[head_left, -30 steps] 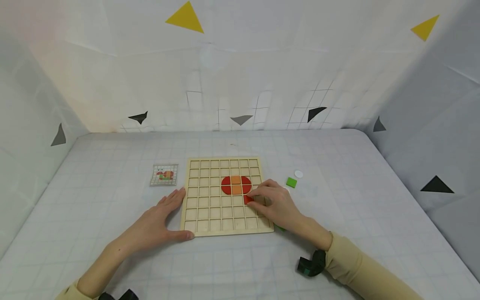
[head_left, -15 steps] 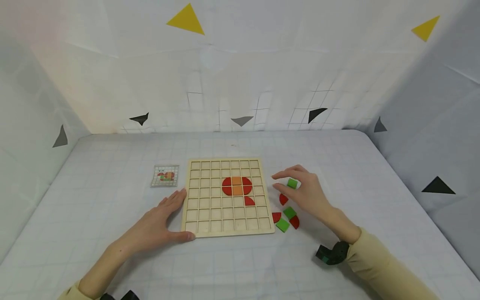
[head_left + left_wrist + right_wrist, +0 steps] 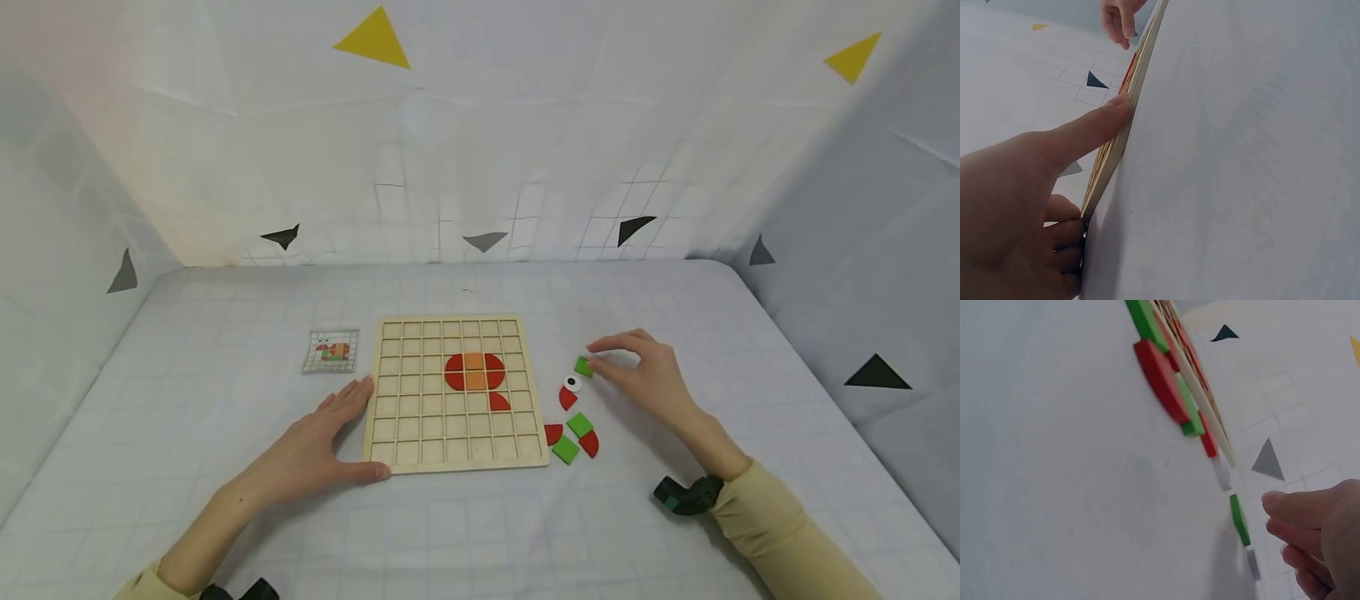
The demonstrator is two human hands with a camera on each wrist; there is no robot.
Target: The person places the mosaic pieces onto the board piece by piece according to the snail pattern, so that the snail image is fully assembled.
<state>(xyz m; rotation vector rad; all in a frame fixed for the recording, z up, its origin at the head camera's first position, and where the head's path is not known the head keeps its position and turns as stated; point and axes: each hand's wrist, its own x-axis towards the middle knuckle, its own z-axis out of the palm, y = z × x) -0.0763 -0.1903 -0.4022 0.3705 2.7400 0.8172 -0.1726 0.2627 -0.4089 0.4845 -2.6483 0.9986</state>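
Observation:
A square wooden grid board (image 3: 420,429) lies on the table, its recesses partly filled with red quarter-circles (image 3: 453,379), orange squares (image 3: 474,371) and one lone red piece (image 3: 498,402) below them. My left hand (image 3: 322,442) touches the board's near left corner with its thumb, its fingers along the left edge. To the right of the board, my right hand (image 3: 656,383) hovers at a small green square (image 3: 583,367), thumb and forefinger apart. Just below that square lie a white eye disc (image 3: 572,383) and a red quarter-circle (image 3: 567,399). A white piece (image 3: 1254,564) shows near my right fingers.
More green squares (image 3: 566,450) and red quarter-circles (image 3: 589,444) lie by the board's lower right side. A small picture card (image 3: 331,351) with a gridded coloured figure is left of the board. White sheets (image 3: 480,133) stand behind and beside the table.
My right hand has let go of the red piece in the board and moved right to the loose pieces, uncovering the eye disc. My left hand has stayed put.

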